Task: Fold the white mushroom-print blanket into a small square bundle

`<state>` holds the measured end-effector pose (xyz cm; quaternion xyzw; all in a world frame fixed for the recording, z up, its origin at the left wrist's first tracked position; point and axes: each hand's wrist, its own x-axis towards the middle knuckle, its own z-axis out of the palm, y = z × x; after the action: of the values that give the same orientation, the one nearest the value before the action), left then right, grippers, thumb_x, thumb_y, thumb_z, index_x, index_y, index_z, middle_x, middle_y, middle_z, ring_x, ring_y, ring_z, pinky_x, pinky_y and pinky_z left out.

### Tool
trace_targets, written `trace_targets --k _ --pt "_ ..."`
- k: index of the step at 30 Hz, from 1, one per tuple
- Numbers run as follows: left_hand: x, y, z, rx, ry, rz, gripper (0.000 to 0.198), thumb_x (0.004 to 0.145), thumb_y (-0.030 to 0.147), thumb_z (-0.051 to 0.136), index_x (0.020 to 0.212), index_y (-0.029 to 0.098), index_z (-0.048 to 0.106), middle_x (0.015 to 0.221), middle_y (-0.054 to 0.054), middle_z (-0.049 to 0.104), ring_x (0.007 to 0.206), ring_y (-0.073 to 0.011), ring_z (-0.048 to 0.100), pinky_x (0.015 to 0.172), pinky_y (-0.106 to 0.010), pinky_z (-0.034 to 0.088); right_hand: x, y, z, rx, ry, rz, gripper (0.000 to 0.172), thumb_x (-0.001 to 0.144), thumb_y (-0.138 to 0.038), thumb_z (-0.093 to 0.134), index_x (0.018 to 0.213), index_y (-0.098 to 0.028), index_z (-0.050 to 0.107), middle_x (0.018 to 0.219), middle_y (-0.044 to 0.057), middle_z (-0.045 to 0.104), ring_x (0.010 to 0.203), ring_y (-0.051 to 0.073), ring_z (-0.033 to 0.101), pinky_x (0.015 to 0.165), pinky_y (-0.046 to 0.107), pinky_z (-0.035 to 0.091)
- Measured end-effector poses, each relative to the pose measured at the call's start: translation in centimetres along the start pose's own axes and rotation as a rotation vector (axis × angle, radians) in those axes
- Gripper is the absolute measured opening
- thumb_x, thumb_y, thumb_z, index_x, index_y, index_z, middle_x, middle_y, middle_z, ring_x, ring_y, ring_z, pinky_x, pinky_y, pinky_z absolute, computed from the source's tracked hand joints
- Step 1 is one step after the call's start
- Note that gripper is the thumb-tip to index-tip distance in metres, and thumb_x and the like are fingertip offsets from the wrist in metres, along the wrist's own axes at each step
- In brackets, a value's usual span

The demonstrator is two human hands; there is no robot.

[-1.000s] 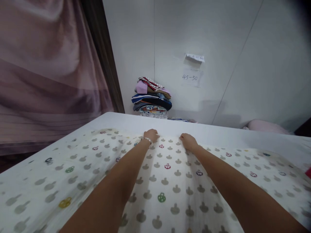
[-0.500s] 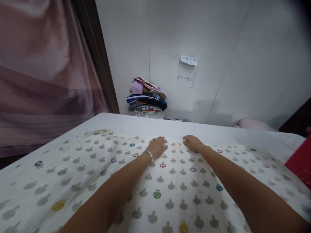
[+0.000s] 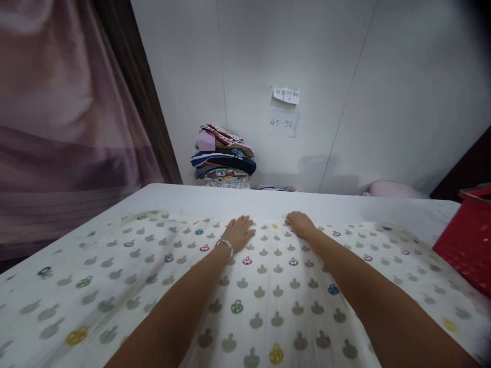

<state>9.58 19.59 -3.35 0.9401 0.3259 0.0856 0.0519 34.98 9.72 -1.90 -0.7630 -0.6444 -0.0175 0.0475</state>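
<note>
A white cloth (image 3: 264, 278) printed with grey, green, yellow, red and blue mushroom-like shapes lies spread over a white table (image 3: 207, 200). My left hand (image 3: 238, 234), a silver bracelet on its wrist, rests flat on the cloth close to its far edge, fingers stretched out. Right of it, at that same edge, is my right hand (image 3: 302, 225). Its fingers are bent and pressed together on the cloth's border; the fingertips are partly hidden. Soft creases run across the cloth beside both forearms.
Folded fabrics (image 3: 224, 156) are stacked beyond the table's far side. A red basket (image 3: 466, 240) stands at the right. A pink curtain (image 3: 69, 128) hangs at the left. Paper notes (image 3: 283, 122) are stuck on the wall, one reading 45-50. A pink bundle (image 3: 393, 189) lies behind the table.
The view has turned slightly right, bringing more of the red basket in. My right hand's fingers have drawn closer together at the cloth's edge. The left hand stays flat.
</note>
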Motion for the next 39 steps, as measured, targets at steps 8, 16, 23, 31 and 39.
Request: trace_targets --k 8,16,23,31,39 --pt "0.8 -0.5 0.0 0.051 0.022 0.019 0.05 0.088 0.045 0.029 0.13 0.022 0.044 0.142 -0.005 0.035 0.132 -0.0213 0.028 0.106 -0.043 0.024 -2.7 4.0 -1.7 -0.008 -0.041 0.07 0.033 0.089 -0.042 0.041 0.107 -0.021 0.059 0.11 0.007 0.06 0.102 0.02 0.051 0.083 0.028 0.034" --pt "1.3 -0.8 0.0 0.094 -0.001 0.011 0.054 0.086 0.046 0.028 0.131 0.02 0.044 0.141 -0.005 0.036 0.131 -0.0211 0.028 0.105 -0.04 0.025 -5.3 10.0 -3.2 -0.045 -0.117 0.208 0.033 0.086 -0.044 0.044 0.105 -0.022 0.059 0.11 0.008 0.061 0.102 0.022 0.053 0.083 0.03 0.035" --pt "1.7 -1.1 -0.1 0.103 0.017 0.035 0.058 0.085 0.048 0.027 0.129 0.016 0.046 0.139 -0.007 0.039 0.13 -0.0229 0.032 0.105 -0.039 0.027 -5.5 11.9 -4.0 -0.032 -0.172 0.243 0.05 0.077 -0.061 0.048 0.106 -0.022 0.057 0.106 0.01 0.062 0.102 0.025 0.053 0.083 0.031 0.035" --pt "1.8 -1.2 -0.1 0.129 0.032 0.038 0.059 0.084 0.049 0.027 0.128 0.015 0.048 0.137 -0.008 0.042 0.128 -0.0235 0.035 0.104 -0.039 0.029 -5.0 13.9 -4.3 0.007 -0.246 0.248 0.054 0.068 -0.066 0.054 0.1 -0.022 0.058 0.105 0.009 0.063 0.099 0.026 0.055 0.087 0.034 0.035" --pt "1.8 -1.2 0.0 0.135 0.022 0.028 0.059 0.084 0.048 0.027 0.128 0.014 0.047 0.138 -0.008 0.041 0.128 -0.0225 0.035 0.105 -0.038 0.028 -4.8 16.7 -4.6 0.104 -0.322 0.319 0.046 0.069 -0.06 0.056 0.095 -0.023 0.062 0.101 0.006 0.065 0.09 0.023 0.059 0.075 0.031 0.043"
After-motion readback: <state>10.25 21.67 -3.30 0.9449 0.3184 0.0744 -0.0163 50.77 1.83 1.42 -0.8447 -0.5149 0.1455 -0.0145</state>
